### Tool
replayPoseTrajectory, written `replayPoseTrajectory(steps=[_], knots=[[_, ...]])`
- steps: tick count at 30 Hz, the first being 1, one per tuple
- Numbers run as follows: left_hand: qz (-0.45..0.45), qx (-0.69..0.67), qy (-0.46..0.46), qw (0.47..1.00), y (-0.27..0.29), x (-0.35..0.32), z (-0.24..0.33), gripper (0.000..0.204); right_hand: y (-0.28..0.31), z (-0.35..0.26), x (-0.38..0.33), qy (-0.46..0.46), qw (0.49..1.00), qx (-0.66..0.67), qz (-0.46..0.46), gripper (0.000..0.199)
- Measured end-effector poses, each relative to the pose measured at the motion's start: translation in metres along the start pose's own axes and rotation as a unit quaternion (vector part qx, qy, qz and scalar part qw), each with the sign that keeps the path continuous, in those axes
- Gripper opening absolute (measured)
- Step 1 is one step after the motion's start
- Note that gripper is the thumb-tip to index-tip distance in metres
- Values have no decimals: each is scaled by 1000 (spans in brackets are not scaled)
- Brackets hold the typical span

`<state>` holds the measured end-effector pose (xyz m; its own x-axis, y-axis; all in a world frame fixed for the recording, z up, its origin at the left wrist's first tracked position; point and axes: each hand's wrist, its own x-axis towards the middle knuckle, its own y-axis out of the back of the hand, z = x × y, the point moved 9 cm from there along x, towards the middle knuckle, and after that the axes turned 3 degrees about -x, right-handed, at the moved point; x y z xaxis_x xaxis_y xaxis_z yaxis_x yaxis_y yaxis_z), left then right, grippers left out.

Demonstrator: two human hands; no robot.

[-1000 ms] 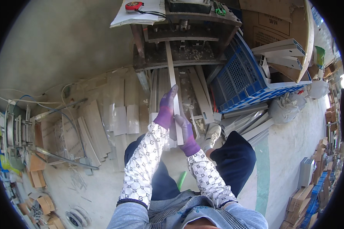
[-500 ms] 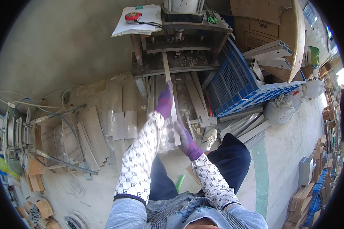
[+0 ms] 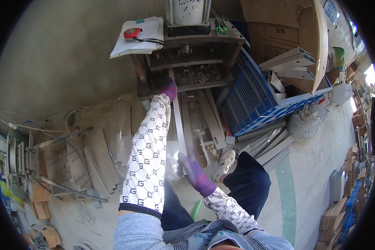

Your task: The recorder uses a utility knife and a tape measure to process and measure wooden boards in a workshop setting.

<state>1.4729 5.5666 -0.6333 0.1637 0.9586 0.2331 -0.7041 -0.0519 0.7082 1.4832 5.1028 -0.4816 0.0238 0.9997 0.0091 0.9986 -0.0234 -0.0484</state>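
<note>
A long, narrow pale metal bar runs from the dark bed of a press back toward my body. My left hand, in a purple glove, is closed around the bar at the front edge of the press; the sleeve and the hand's back hide part of its fingers. Nearer to me, my right hand, gloved in purple and grey, grips the bar's near end. Over the bed, the press has a crossbar and a pale cylinder on top.
A red tape measure lies on papers at the press's left. To the right, a blue crate holds metal profiles and cardboard. More long profiles lie beneath the press. Cardboard pieces lean at the left.
My left hand has slid forward along the bar, up to the front edge of the press. My right hand stays at the bar's near end. The whole view has shifted slightly.
</note>
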Motion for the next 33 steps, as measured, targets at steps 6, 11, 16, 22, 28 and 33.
replayPoseTrajectory(steps=[6,11,16,22,28,33], knots=[[-134,-77,119,981,-67,-50,80,64,47,82,-1,-115,992,20,50,83],[-265,-132,244,923,-21,-160,151,80,57,68,-57,-177,982,13,64,81],[-137,-367,317,864,-1,-233,129,73,62,93,-99,-206,976,53,-52,88],[-101,-559,168,806,3,-239,159,45,122,57,-19,-16,985,-141,95,89],[-77,-529,154,831,-7,-221,156,45,147,83,14,-30,980,-159,116,86],[-59,-405,155,899,7,-220,138,68,134,92,27,-45,985,-111,127,81]])
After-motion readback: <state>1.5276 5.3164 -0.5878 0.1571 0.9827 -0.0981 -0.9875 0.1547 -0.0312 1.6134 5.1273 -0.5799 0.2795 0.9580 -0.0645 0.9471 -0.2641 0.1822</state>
